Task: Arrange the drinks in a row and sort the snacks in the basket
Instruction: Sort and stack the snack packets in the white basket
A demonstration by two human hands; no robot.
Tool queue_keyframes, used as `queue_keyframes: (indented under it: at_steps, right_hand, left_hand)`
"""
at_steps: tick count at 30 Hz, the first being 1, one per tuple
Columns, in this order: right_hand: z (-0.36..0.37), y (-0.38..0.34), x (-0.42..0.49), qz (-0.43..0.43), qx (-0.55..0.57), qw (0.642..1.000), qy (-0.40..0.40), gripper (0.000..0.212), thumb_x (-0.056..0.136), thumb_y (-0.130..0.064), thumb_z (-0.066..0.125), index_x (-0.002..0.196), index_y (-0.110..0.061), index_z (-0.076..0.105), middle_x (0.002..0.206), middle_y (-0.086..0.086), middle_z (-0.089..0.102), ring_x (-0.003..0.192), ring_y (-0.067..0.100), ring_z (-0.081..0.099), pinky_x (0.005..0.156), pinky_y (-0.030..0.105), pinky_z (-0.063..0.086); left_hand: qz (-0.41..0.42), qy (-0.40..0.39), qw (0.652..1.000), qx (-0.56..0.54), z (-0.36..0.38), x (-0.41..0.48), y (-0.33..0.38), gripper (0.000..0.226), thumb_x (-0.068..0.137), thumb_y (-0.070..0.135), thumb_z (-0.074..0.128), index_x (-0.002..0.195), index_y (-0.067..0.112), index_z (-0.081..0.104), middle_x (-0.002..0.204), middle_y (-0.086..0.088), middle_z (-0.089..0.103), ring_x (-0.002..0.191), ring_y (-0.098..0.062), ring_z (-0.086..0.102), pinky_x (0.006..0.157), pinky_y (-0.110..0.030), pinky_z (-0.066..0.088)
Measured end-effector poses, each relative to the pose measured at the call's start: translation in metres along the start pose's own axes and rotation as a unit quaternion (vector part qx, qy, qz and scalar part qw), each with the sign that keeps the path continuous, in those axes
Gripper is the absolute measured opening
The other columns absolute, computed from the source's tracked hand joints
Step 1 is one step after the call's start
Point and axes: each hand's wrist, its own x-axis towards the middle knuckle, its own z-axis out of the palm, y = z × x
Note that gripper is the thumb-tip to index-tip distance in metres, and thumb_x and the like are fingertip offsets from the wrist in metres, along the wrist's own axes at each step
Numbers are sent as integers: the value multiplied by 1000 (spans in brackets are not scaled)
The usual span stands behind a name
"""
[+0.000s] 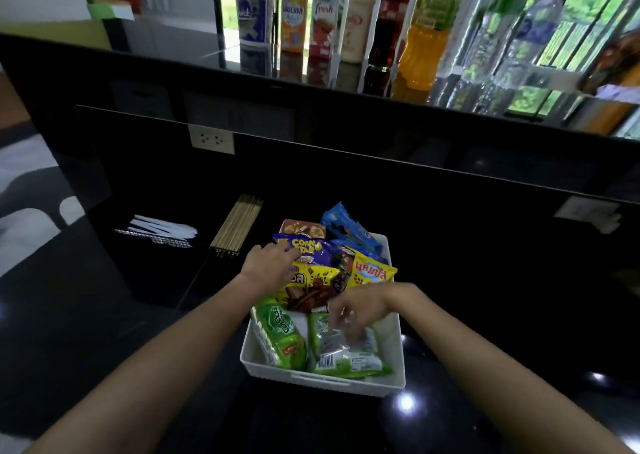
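White basket [322,381] on the dark desk [104,349], crowded with snack packets. Left hand [272,263] lies on the purple Corn Star packet [313,247]. Right hand [358,310], motion-blurred, hangs over the barcode-side green packet [349,355]. Cannot tell whether either hand grips. Drinks [427,31] stand in 1 row on the raised ledge [173,55] behind, so that part looks done; snack sorting is in hand. Next move likely calls for grouping like packets, the 2 green ones together, without tipping the far heap.
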Motion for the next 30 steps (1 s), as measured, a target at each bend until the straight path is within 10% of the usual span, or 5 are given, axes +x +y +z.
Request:
queue_keyframes:
  at_steps: [7,11,17,24,30]
  right_hand:
    - [63,16,-7,88,-165,982,7,110,70,-19,78,146,-48,4,159,6,-11,146,36,-2,113,53,25]
    - [70,9,-16,34,-229,966,114,97,72,-30,75,148,-37,15,151,15,22,135,35,32,106,44,38]
    - [23,22,-47,101,111,948,279,35,88,-19,58,122,-21,50,122,10,61,72,17,60,61,27,52]
    - [23,18,-34,182,93,957,205,67,87,-46,58,145,-27,31,147,7,42,128,25,46,97,30,40]
    - [29,3,-16,171,-73,947,263,74,85,-63,52,147,-31,27,145,1,47,129,22,48,100,36,41]
  left_hand:
    - [20,-6,1000,-5,3,1,-3,48,97,39,43,142,24,34,140,-4,41,122,-26,50,92,-39,43]
    - [14,-6,1000,-7,7,0,-2,49,96,40,43,142,24,33,141,-5,41,121,-27,51,91,-40,44]
    - [29,-5,999,-13,3,-1,-8,51,94,42,47,141,26,34,140,-3,42,122,-26,50,90,-39,45]
    - [25,-4,1000,-3,3,-8,-9,50,93,37,51,140,25,35,137,-3,44,121,-26,51,90,-39,45]
    - [14,-12,1000,-9,2,-10,-13,47,93,32,51,138,26,38,135,-3,48,118,-26,53,89,-39,46]
